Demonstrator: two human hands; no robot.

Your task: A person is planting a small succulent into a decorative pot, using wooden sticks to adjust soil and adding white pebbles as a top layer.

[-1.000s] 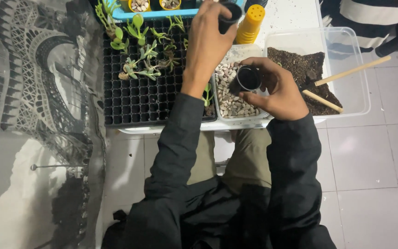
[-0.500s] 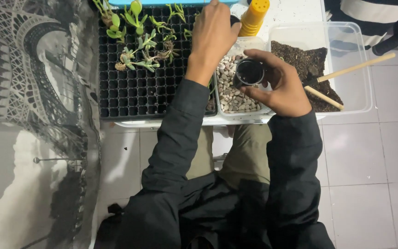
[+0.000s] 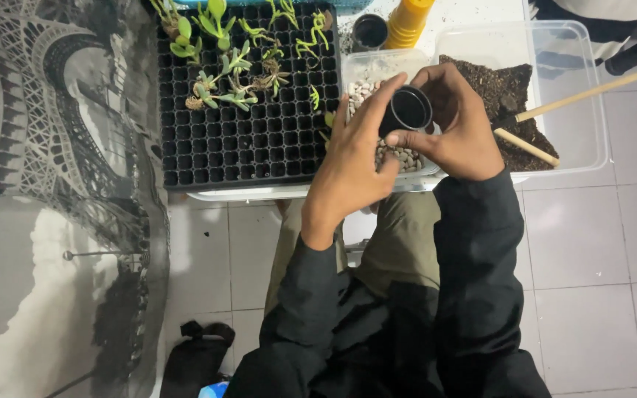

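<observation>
1. small black plastic pot [image 3: 409,110] pinched in right hand [image 3: 460,133], fingers clamped on its rim, tilted over clear tub of pebbles [image 3: 366,70]
2. left hand [image 3: 353,158] touching pot's side, fingers spread apart, clamped on nothing
3. black seedling tray [image 3: 237,140] just left; clear bin of soil [image 3: 554,88] right, holding two wooden sticks [image 3: 547,125]

Pale grey floor tiles [image 3: 591,243] with thin darker joints cover the ground on the right and below. On the left hangs a grey cloth [image 3: 53,184] printed with a lattice tower. A dark bag [image 3: 197,354] lies on the floor beside it. Light is even.
</observation>
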